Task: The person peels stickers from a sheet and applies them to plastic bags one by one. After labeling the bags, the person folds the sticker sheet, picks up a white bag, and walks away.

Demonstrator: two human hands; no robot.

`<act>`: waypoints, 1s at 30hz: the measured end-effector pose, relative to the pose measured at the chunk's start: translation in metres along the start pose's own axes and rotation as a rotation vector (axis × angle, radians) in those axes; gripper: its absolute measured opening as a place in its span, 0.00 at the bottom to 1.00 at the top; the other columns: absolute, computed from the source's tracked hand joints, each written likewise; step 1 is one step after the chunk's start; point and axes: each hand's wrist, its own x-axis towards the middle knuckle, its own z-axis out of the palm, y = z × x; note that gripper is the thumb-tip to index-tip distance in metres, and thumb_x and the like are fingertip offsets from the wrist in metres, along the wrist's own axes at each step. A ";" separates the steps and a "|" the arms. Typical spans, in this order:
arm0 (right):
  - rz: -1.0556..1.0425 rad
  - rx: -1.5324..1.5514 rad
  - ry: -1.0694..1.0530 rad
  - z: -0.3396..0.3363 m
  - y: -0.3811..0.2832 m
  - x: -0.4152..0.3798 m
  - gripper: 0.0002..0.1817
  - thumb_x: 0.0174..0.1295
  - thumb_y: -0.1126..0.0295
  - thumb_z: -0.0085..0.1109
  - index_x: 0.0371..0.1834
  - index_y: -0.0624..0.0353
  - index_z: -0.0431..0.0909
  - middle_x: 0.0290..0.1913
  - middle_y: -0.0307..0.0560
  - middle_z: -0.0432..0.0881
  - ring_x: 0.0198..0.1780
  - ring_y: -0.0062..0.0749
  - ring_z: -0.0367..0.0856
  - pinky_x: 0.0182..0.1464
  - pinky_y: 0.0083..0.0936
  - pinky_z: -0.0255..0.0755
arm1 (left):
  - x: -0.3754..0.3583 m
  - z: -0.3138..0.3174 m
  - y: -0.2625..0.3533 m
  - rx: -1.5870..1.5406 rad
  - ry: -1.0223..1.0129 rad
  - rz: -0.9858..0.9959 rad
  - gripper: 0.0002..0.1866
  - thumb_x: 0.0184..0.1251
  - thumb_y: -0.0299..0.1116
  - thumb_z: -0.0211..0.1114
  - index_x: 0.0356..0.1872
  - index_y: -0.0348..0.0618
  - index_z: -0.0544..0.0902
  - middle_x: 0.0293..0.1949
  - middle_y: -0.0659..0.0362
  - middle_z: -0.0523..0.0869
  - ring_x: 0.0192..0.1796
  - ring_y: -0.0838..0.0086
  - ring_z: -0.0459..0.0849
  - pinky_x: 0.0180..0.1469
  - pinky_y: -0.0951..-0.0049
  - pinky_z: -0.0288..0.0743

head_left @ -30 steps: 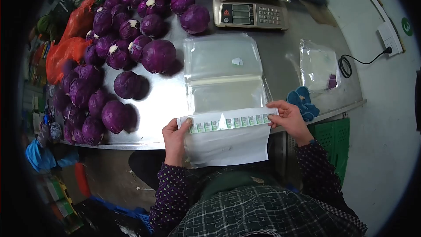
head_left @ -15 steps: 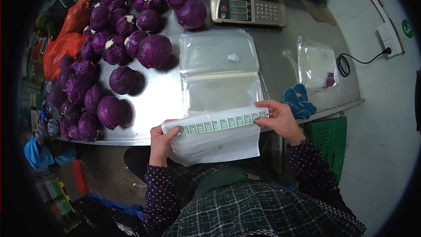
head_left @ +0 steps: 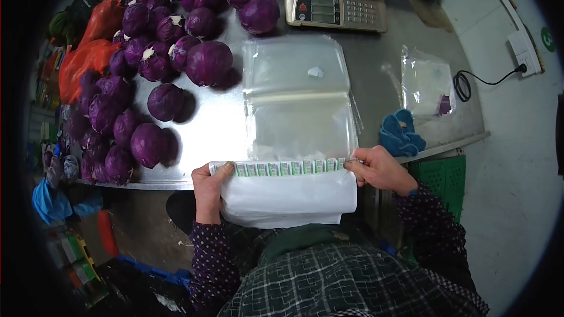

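Note:
A white label sheet (head_left: 288, 195) with a row of small green-and-white labels along its upper edge hangs over the table's front edge. My left hand (head_left: 210, 188) pinches its left end, thumb on top. At the right end my right hand (head_left: 379, 170) grips the same sheet between thumb and fingers. Just beyond the sheet lies a stack of clear plastic bags (head_left: 296, 123), flat on the metal table, with a small white scrap (head_left: 315, 72) on it. The sheet's near edge covers the lower end of the bags.
Many purple cabbages (head_left: 208, 63) crowd the table's left side, beside orange mesh sacks (head_left: 88, 70). A digital scale (head_left: 335, 10) stands at the back. To the right are another clear bag (head_left: 426, 85), blue gloves (head_left: 400, 134) and a black cable (head_left: 490, 85) plugged into the wall.
The sheet has levelled out and its row of labels sits slightly lower. My left hand has shifted left and my right hand a little right and down, both still gripping it.

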 end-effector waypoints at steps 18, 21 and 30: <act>-0.231 -0.604 -0.202 0.016 -0.020 0.036 0.16 0.52 0.64 0.65 0.43 0.57 0.81 0.37 0.46 0.82 0.41 0.40 0.82 0.43 0.34 0.74 | -0.008 0.010 0.006 0.084 -0.024 -0.037 0.05 0.57 0.23 0.69 0.34 0.33 0.86 0.29 0.59 0.87 0.28 0.81 0.81 0.33 0.80 0.74; -0.256 -0.682 -0.099 0.023 -0.018 0.033 0.13 0.52 0.64 0.65 0.39 0.56 0.80 0.37 0.44 0.82 0.41 0.39 0.82 0.43 0.36 0.74 | -0.006 0.009 0.003 0.061 -0.022 -0.072 0.05 0.57 0.23 0.69 0.34 0.33 0.87 0.29 0.59 0.87 0.27 0.81 0.81 0.33 0.80 0.74; -0.594 -0.983 0.243 0.044 -0.008 0.024 0.07 0.49 0.68 0.67 0.32 0.51 0.81 0.32 0.35 0.79 0.35 0.30 0.79 0.32 0.28 0.73 | -0.001 0.011 -0.004 0.070 0.018 -0.130 0.05 0.57 0.24 0.69 0.34 0.32 0.86 0.28 0.58 0.87 0.27 0.81 0.80 0.31 0.80 0.74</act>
